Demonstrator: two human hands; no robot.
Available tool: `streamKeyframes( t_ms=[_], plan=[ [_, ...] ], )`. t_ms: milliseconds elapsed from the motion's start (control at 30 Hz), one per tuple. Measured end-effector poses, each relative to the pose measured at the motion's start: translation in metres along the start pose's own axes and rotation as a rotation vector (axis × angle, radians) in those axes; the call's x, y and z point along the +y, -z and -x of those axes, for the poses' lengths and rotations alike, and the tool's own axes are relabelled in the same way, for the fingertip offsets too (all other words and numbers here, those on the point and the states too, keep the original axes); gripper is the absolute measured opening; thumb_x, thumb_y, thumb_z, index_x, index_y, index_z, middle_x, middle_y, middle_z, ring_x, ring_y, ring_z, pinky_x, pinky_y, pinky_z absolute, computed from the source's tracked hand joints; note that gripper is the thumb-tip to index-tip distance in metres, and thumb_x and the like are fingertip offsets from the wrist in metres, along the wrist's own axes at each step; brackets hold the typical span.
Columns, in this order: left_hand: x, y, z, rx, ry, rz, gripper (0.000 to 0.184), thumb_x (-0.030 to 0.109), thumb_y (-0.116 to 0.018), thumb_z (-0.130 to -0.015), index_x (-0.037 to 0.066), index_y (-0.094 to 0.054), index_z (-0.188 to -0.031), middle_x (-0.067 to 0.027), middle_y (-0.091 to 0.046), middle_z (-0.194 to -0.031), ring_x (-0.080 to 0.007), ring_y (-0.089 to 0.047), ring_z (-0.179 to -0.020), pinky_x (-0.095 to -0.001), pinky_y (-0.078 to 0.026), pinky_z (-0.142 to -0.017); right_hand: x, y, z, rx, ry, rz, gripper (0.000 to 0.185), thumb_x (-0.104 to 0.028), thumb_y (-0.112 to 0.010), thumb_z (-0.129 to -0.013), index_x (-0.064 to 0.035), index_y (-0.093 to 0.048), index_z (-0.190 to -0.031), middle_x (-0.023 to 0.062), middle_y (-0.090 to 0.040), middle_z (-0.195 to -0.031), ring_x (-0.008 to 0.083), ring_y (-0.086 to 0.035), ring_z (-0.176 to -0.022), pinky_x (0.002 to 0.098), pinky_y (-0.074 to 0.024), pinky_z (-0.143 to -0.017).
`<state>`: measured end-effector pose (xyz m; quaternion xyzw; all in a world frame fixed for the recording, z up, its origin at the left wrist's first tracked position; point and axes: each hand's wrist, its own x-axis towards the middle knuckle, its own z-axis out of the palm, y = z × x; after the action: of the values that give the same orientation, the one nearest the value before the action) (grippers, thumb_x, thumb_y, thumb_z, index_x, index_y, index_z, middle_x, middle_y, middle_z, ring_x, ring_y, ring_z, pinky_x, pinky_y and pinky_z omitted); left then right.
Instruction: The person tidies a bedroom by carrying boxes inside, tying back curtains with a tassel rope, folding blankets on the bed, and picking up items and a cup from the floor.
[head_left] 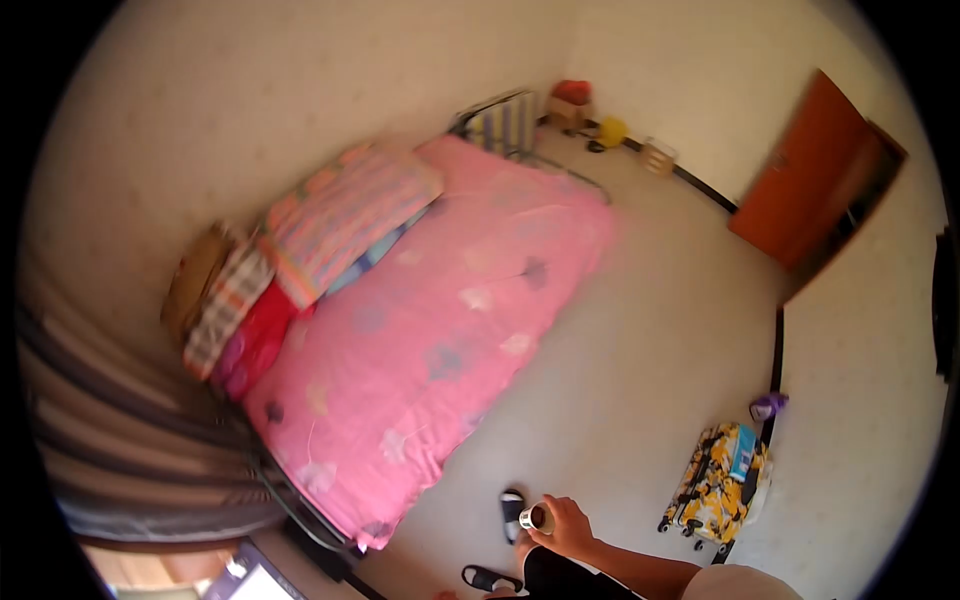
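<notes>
My right hand (568, 530) is closed around a small white cylinder with a dark round end (538, 517), which looks like a cup or a roll; its exact kind is too small to tell. The hand is low in the head view, above my lap and dark clothing (560, 578). Just beyond it are my feet in dark slippers, one slipper (512, 510) partly behind the held cylinder and the other slipper (485, 578) nearer the bottom edge. My left hand does not show; a small skin-coloured patch at the bottom edge cannot be made out.
A bed with a pink flowered sheet (430, 330) fills the left and middle, with folded bedding (345, 215) along the wall. A yellow-patterned suitcase (715, 490) lies on the floor at right. A brown door (805, 170) stands ajar. Dark curtains (130, 420) hang at left.
</notes>
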<state>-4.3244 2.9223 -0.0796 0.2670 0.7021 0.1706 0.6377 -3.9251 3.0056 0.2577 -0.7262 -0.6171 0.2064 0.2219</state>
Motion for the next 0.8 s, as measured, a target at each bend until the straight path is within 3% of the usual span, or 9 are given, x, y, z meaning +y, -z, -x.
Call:
streamKeyframes(
  t_ms=[167, 300, 500, 567, 600, 633, 700, 767, 800],
  plan=[
    [0.192, -0.103, -0.004, -0.053, -0.136, -0.352, 0.02, 0.027, -0.057, -0.094, 0.01, -0.059, -0.106, -0.0121, -0.062, -0.084, -0.026, -0.06, -0.075, -0.0423, -0.051, -0.061, 0.107, 0.133, -0.014, 0.211, -0.166, -0.073, 0.076, -0.038, -0.079, -0.072, -0.0036, -0.047, -0.133, 0.0187, -0.055, -0.112, 0.0356, -0.057, -0.102, 0.0447, -0.0505, -0.082],
    [0.297, -0.22, -0.02, -0.043, -0.198, -0.478, 0.023, 0.028, -0.057, -0.094, 0.011, -0.06, -0.11, -0.0148, -0.063, -0.087, -0.0287, -0.061, -0.079, -0.0439, -0.051, -0.064, 0.23, 0.22, -0.035, 0.335, -0.322, -0.092, 0.078, -0.038, -0.08, -0.071, 0.0007, -0.047, -0.13, 0.0215, -0.055, -0.113, 0.0379, -0.057, -0.105, 0.045, -0.0507, -0.086],
    [0.357, -0.406, -0.018, -0.145, -0.286, -0.759, 0.027, 0.029, -0.057, -0.094, 0.013, -0.06, -0.115, -0.0187, -0.064, -0.092, -0.0327, -0.062, -0.085, -0.0463, -0.052, -0.067, 0.397, 0.391, -0.077, 0.414, -0.386, -0.182, 0.077, -0.035, -0.081, -0.071, 0.0012, -0.046, -0.13, 0.0231, -0.052, -0.115, 0.0392, -0.056, -0.106, 0.0451, -0.0505, -0.088],
    [0.369, -0.465, -0.031, -0.309, -0.492, -1.063, 0.029, 0.03, -0.057, -0.094, 0.013, -0.061, -0.117, -0.0201, -0.065, -0.093, -0.0341, -0.063, -0.087, -0.0471, -0.053, -0.068, 0.449, 0.442, -0.096, 0.414, -0.391, -0.173, 0.079, -0.035, -0.081, -0.071, 0.0009, -0.044, -0.131, 0.0225, -0.052, -0.116, 0.0388, -0.055, -0.106, 0.0448, -0.0504, -0.089],
    [0.382, -0.49, -0.046, -0.443, -0.715, -1.253, 0.03, 0.03, -0.057, -0.094, 0.013, -0.061, -0.118, -0.0207, -0.065, -0.094, -0.0347, -0.063, -0.088, -0.0475, -0.053, -0.069, 0.469, 0.467, -0.112, 0.43, -0.422, -0.171, 0.08, -0.035, -0.081, -0.071, 0.0007, -0.044, -0.132, 0.0223, -0.051, -0.117, 0.0386, -0.055, -0.107, 0.0447, -0.0504, -0.089],
    [0.399, -0.536, -0.061, -0.419, -0.388, -1.103, 0.026, 0.029, -0.058, -0.094, 0.012, -0.06, -0.114, -0.0166, -0.063, -0.089, -0.0303, -0.062, -0.081, -0.0456, -0.052, -0.065, 0.495, 0.491, -0.133, 0.464, -0.437, -0.181, 0.081, -0.035, -0.08, -0.072, 0.0004, -0.043, -0.134, 0.0219, -0.051, -0.119, 0.0382, -0.055, -0.109, 0.0444, -0.0502, -0.09],
    [0.451, -0.636, -0.074, -0.169, 0.192, -0.719, 0.022, 0.027, -0.06, -0.094, 0.009, -0.057, -0.106, -0.0083, -0.06, -0.079, -0.0214, -0.06, -0.067, -0.0419, -0.05, -0.056, 0.545, 0.541, -0.163, 0.499, -0.493, -0.179, 0.081, -0.034, -0.08, -0.072, -0.0003, -0.042, -0.135, 0.0211, -0.05, -0.124, 0.0373, -0.054, -0.113, 0.0437, -0.0495, -0.093],
    [0.49, -0.708, -0.089, -0.585, -0.127, -0.613, 0.026, 0.034, -0.061, -0.091, 0.01, -0.062, -0.098, -0.0065, -0.063, -0.071, -0.0258, -0.062, -0.061, -0.0437, -0.05, -0.052, 0.607, 0.581, -0.186, 0.558, -0.524, -0.142, 0.081, -0.035, -0.079, -0.073, -0.0013, -0.041, -0.137, 0.0208, -0.051, -0.128, 0.0365, -0.052, -0.119, 0.0428, -0.0474, -0.097],
    [0.526, -0.759, -0.113, -0.821, -0.455, -1.325, 0.029, 0.037, -0.059, -0.091, 0.009, -0.063, -0.097, -0.0073, -0.065, -0.071, -0.028, -0.064, -0.06, -0.0452, -0.05, -0.052, 0.638, 0.599, -0.195, 0.582, -0.573, -0.142, 0.082, -0.035, -0.079, -0.073, -0.0014, -0.041, -0.137, 0.0207, -0.051, -0.127, 0.0365, -0.051, -0.119, 0.0428, -0.0468, -0.098]
  ],
)
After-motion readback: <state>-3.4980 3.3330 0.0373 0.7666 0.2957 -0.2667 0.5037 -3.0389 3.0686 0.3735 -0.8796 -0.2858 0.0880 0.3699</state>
